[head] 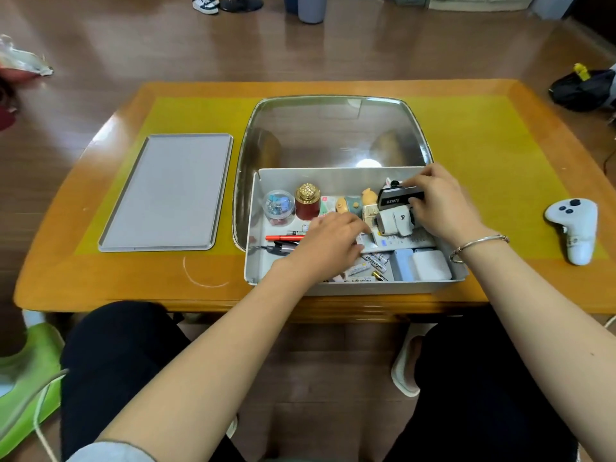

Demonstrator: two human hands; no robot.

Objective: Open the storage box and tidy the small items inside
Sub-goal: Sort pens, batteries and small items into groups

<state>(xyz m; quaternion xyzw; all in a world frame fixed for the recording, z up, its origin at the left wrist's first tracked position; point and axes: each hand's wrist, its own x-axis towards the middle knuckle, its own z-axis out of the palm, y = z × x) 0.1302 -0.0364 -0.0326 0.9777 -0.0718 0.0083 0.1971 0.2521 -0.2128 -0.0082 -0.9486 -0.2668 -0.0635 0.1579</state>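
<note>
1. Wooden bench (pixel 100 288) with a yellow mat (pixel 483 145) carries everything; beyond it lies a brown floor.
2. Clear lid (pixel 336 131) stands tilted up behind the box, which is open.
3. Grey tray (pixel 166 191) lies flat on the mat, left of the box and apart from it.
4. Grey box (pixel 360 286) sits at the bench's near edge, right of centre, with small items loose inside.
5. Right hand (pixel 440 201) reaches into the box's far right corner; its fingers curl round a black case (pixel 398 198) lettered in white, held above a grey pouch (pixel 395 221).
6. Left hand (pixel 328 243) is inside the box at the middle, palm down, fingers bent over the items; whether they grip anything cannot be told.
7. White controller (pixel 573 225) rests on the mat's right edge, well apart from the box.
8. Two pale blocks (pixel 421 265) lie side by side in the near right corner of the box.
9. Red jar (pixel 307 201) with a gold cap stands upright near the far wall, just beside a clear tub (pixel 279 204) of blue clips on its left.
10. Red pen (pixel 283 238) and a dark pen (pixel 280 250) lie by the left wall.
11. Batteries (pixel 375 263) lie scattered near the front, between the left wrist and the blocks.
12. Silver bracelet (pixel 476 245) circles the right wrist.
</note>
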